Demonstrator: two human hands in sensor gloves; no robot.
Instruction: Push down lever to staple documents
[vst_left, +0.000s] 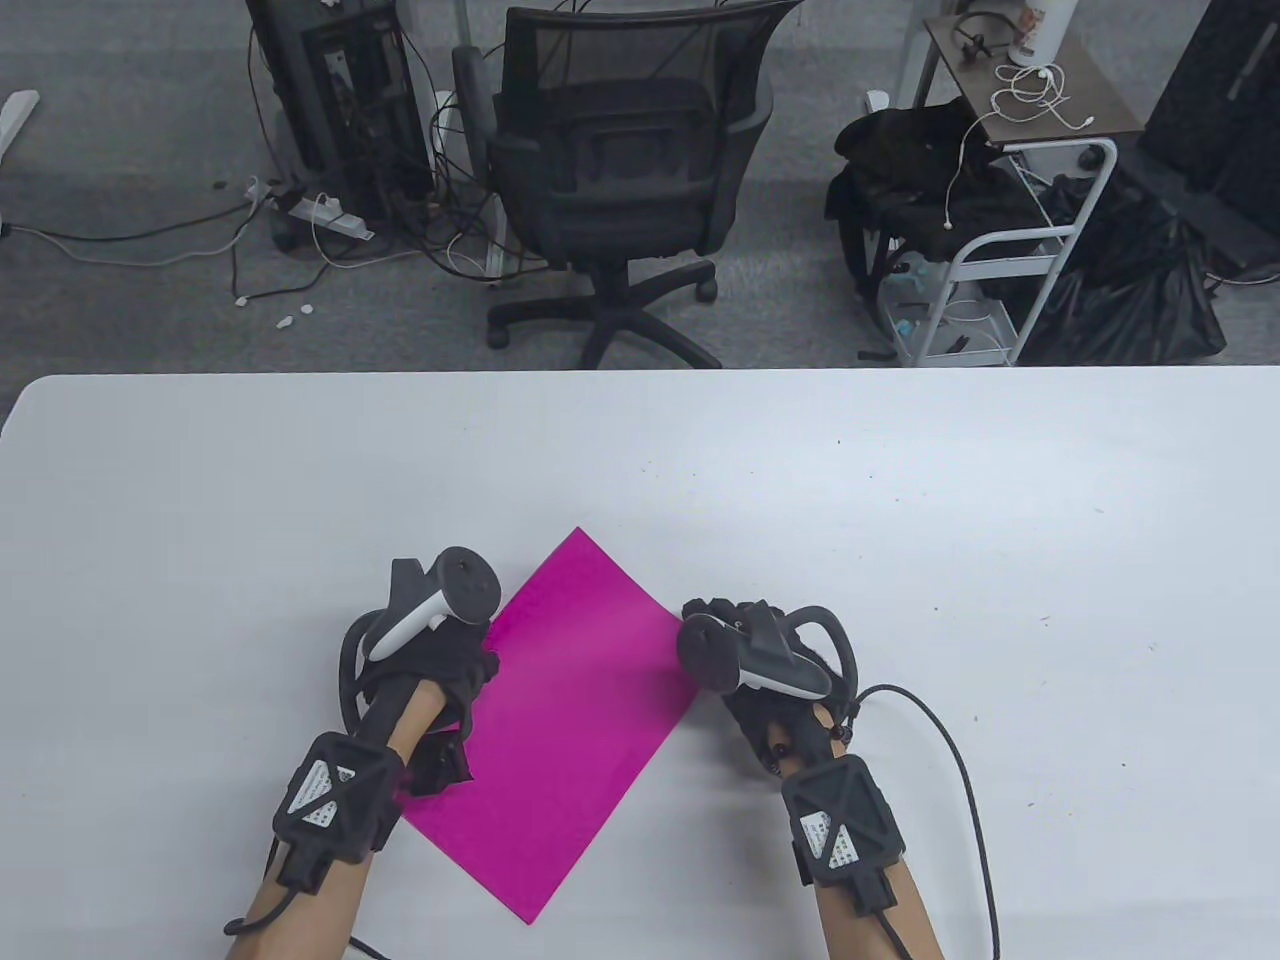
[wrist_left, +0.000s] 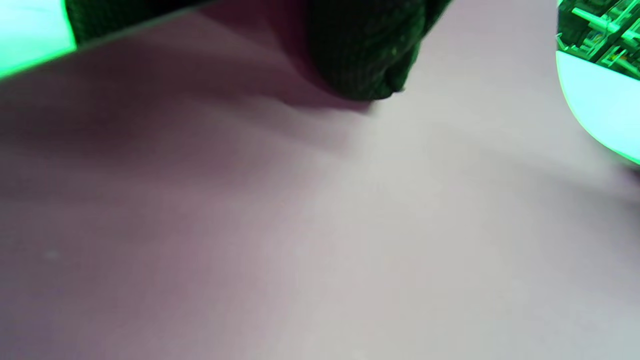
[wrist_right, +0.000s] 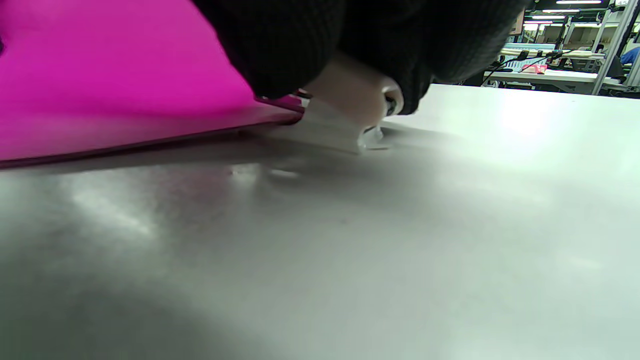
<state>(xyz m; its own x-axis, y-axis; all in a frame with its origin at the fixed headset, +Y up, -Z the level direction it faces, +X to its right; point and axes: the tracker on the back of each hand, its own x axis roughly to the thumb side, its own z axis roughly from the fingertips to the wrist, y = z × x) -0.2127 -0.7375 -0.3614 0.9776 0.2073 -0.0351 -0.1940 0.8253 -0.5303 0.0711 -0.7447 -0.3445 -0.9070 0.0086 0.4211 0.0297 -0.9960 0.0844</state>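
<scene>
A magenta sheet of paper lies askew on the white table. My left hand rests on the sheet's left edge; in the left wrist view a gloved fingertip touches the paper. My right hand is at the sheet's right corner. In the right wrist view it grips a small white stapler, which sits on the table with the corner of the paper in its mouth. In the table view the stapler is hidden under the hand.
A black cable runs from my right wrist across the table on the right. A black office chair stands beyond the far edge, with a white cart to its right.
</scene>
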